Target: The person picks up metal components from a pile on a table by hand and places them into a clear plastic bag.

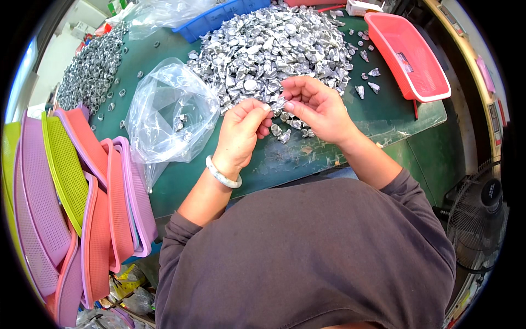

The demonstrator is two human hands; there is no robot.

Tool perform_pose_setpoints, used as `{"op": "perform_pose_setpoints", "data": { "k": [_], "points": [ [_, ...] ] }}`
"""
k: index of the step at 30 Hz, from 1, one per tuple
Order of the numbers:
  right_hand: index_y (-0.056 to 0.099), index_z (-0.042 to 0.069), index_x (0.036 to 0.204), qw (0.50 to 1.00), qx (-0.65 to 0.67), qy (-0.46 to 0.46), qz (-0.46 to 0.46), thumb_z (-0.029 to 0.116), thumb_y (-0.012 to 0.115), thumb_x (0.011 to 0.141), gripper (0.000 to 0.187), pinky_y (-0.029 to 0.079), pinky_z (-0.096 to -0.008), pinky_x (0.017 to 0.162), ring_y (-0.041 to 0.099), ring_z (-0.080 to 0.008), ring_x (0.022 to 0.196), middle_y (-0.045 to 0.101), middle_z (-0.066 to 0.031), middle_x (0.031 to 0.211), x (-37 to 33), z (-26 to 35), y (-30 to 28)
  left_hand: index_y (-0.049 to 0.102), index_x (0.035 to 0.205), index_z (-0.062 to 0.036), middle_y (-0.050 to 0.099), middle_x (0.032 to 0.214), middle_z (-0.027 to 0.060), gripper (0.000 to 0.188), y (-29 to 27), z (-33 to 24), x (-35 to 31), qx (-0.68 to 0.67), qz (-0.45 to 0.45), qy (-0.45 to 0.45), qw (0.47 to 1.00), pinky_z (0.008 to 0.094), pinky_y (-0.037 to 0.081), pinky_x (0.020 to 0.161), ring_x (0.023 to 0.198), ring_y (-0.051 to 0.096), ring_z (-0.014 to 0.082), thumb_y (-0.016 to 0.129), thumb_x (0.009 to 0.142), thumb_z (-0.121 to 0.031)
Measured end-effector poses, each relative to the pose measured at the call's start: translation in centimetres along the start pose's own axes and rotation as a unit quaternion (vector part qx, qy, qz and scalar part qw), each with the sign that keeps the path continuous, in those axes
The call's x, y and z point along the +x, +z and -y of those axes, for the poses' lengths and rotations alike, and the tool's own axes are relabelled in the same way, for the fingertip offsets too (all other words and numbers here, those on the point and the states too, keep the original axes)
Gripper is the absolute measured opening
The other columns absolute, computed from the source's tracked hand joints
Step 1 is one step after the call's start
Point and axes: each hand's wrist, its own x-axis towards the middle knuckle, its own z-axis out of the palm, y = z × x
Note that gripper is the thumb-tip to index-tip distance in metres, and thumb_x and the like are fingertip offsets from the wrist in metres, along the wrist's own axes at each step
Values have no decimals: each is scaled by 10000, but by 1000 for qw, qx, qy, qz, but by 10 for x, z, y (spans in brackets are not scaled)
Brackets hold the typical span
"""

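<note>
My left hand (241,129) pinches thumb against forefinger at the near edge of a large heap of small silver metal castings (274,49). My right hand (320,109) faces it, thumb and curled fingers brought together. A small silver metal casting (278,103) sits between both sets of fingertips; its exact outline blends into the heap behind. Just below the hands a few loose castings (284,135) lie on the green tabletop (296,159). Left of my left hand rests a clear plastic bag (172,112) with a couple of small metal pieces showing in it.
A red plastic basket (408,57) stands at the right. Behind the heap is a blue tray (219,19). Small metal rings (93,68) are piled at far left. Nested colored perforated baskets (98,208) stand at the left; a black fan (476,214) is at the right.
</note>
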Motion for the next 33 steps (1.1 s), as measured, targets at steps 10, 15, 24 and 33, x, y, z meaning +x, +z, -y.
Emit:
{"op": "perform_pose_setpoints", "data": {
  "k": [10,15,24,33],
  "points": [
    [493,9,1105,1000,-11,-16,2,-22,564,804,311,446,-213,728,528,-77,826,560,-37,924,-1,-1,0,571,769,-65,561,656,5,145,-2,3,1,-6,11,-15,1000,209,383,517,550,491,85,532,845,-182],
    [440,3,1175,998,-35,-26,38,-41,548,806,387,436,-242,810,525,-106,910,550,-69,1023,-2,1,-2,569,802,-55,567,684,10,136,-4,6,2,-8,25,-29,999,203,397,523,561,496,84,531,860,-172],
    [417,5,1203,998,5,-39,42,-76,549,783,448,435,-254,823,522,-121,917,536,-88,1053,-2,3,0,565,829,-51,571,727,19,113,-7,10,2,-33,38,-34,998,200,407,543,591,504,83,536,868,-153],
    [413,6,1203,999,18,-5,27,-69,594,760,484,445,-249,816,523,-120,917,534,-87,1047,-4,3,1,575,886,-24,585,758,30,120,-5,17,2,-67,17,24,997,207,425,580,629,524,89,590,836,-132]
  ]
}}
